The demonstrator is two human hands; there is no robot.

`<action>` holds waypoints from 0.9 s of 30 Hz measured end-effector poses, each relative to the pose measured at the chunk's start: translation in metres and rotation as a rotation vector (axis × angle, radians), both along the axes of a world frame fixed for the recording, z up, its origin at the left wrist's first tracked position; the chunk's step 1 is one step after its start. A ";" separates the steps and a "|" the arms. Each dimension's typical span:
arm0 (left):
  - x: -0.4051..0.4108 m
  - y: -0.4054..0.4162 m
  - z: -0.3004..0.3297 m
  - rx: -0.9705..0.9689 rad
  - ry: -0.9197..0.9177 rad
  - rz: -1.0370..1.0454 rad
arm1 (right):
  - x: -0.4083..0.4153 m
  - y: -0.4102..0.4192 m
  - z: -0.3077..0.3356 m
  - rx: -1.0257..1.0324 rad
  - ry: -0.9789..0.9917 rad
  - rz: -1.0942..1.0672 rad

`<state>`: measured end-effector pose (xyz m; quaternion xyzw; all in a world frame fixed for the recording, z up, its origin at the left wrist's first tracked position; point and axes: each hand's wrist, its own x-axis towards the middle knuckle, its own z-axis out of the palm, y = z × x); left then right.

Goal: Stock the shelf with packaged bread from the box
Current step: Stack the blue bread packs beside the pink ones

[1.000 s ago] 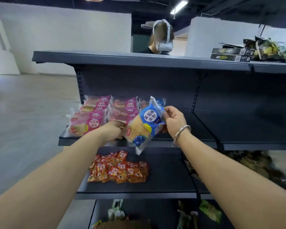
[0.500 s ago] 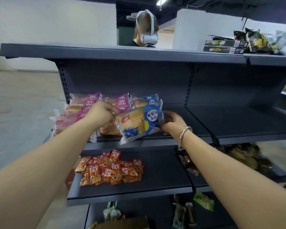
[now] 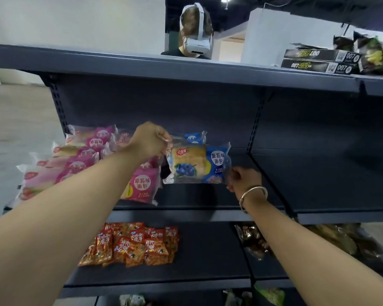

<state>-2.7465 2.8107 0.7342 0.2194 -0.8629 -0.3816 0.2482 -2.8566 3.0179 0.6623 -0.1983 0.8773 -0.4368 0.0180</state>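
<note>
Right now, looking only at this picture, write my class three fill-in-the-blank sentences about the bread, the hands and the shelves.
1. Both hands hold a ____ bread pack by its ends.
2. The left hand reaches over the ____ bread packs.
3. The right hand wears a bracelet on its ____.
4. The orange snack packs lie one shelf ____ the bread.

Missing words: blue; pink; wrist; below

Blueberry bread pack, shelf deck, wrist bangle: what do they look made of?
Blueberry bread pack: thin glossy plastic film, part clear, part printed blue; it glints, with crimped ends.
Shelf deck: likely painted sheet metal, matte dark grey; slotted uprights behind.
Bangle: looks like polished silver-toned metal; bright highlights.
</note>
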 end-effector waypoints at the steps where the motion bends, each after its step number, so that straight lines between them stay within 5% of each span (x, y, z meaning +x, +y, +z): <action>1: -0.010 -0.001 0.001 -0.008 -0.001 0.005 | -0.011 -0.002 0.000 0.069 0.045 -0.019; 10: -0.076 -0.030 -0.011 -0.388 -0.237 0.013 | -0.074 -0.033 -0.020 -0.006 -0.095 -0.020; 16: -0.094 -0.053 -0.019 -0.553 -0.354 0.084 | -0.093 -0.054 -0.031 0.190 -0.170 0.078; 27: -0.100 -0.061 -0.026 -0.563 -0.434 0.064 | -0.107 -0.070 -0.035 0.127 -0.227 0.117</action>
